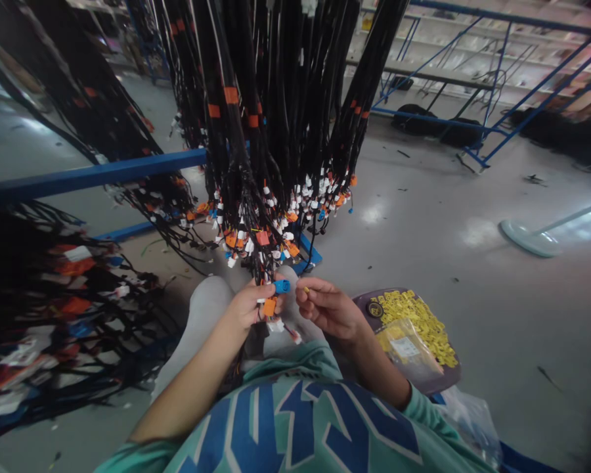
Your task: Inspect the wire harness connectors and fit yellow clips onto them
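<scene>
My left hand [252,303] is closed round a blue connector [282,286] at the end of a black wiring harness [246,190]. An orange connector [269,307] and white connectors [276,325] hang from the same bunch, just under my fingers. To the right, my right hand [328,305] pinches a small yellow clip [306,289] between thumb and forefinger, a short gap away from the blue connector's open face. Many similar small yellow clips [418,322] lie heaped on a dark tray [450,378] beside my right forearm.
A clear plastic bag [406,348] with a white label and a black roll [375,309] lie on the tray. More harnesses [69,315] hang on the left by a blue rail [98,176]. A blue frame [497,98] and a round pale stand base [529,238] stand at the right.
</scene>
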